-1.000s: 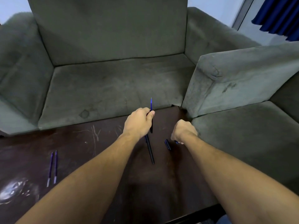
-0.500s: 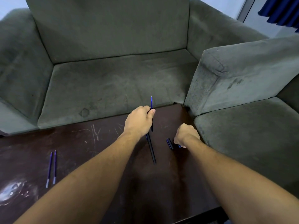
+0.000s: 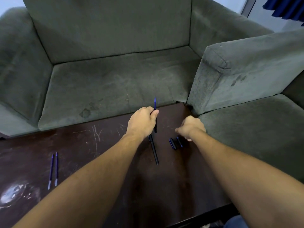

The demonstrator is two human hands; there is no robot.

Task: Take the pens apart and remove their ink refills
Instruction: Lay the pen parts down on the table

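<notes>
Above the far edge of the dark brown scratched wooden bench [image 3: 115, 145], your left hand [image 3: 142, 123] pinches a slim blue ink refill [image 3: 155, 102] together with a short black pen section [image 3: 155, 127], the refill tip pointing up past the thumb. Your right hand [image 3: 190, 128] hovers half-curled, gripping nothing visible, just above two small dark blue-black pen pieces [image 3: 176, 143] lying on the bench; whether it touches them cannot be told. A long black pen barrel [image 3: 153, 152] lies on the bench below the left hand, its upper end hidden by the wrist. Two removed blue ink refills [image 3: 53, 170] lie side by side, well apart at the left, near a pale glare patch. A grey-green fabric sofa [image 3: 115, 79] stands behind.

Judged step: freeing the refill from its black section. To do it well, keep the left pinch on the section only, bring your right fingers to the exposed blue shaft, and draw straight along its axis without bending. Afterwards, lay the refill beside the left pair and group loose pieces near the barrel, away from the sofa gap.
</notes>
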